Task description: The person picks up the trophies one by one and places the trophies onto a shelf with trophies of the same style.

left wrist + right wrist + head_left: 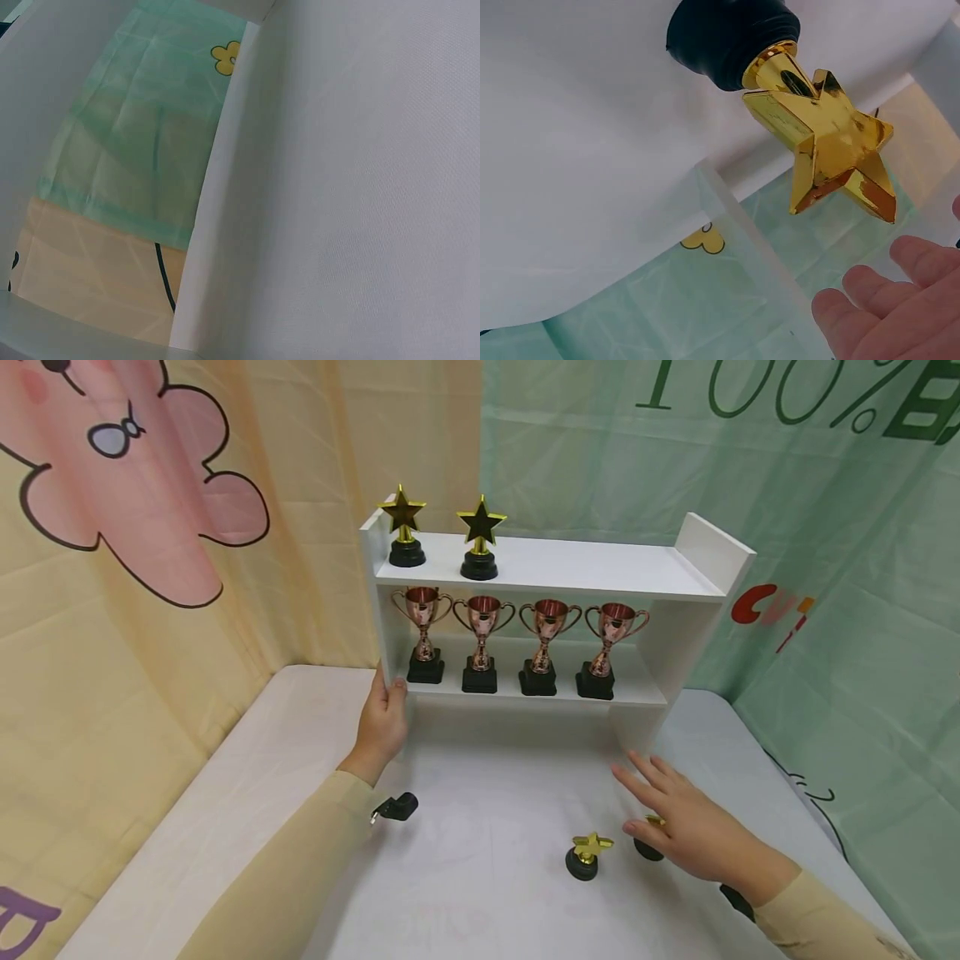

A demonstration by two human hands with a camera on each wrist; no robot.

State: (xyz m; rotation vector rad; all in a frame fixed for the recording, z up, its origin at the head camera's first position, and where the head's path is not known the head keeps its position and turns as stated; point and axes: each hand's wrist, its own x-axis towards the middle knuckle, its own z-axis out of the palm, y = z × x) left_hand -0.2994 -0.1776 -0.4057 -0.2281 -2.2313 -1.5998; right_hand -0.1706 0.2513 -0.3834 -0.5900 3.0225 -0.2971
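Note:
My left hand (381,727) grips the lower left side of a white two-tier shelf (525,702), thumb at its front edge. Over the table at the right my right hand (693,827) is spread, fingers apart, holding nothing. Partly hidden behind its thumb stands a gold star trophy (649,847) with a round black base. Another star trophy (583,857) stands just left of it. A gold star trophy (832,142) also looms large in the right wrist view, beyond the fingertips (861,279).
Two star trophies, one at the left end (406,552) and one beside it (479,564), stand on the top tier. Several bronze cups (482,639) line the lower tier. Printed curtains (600,460) surround the white table (465,893).

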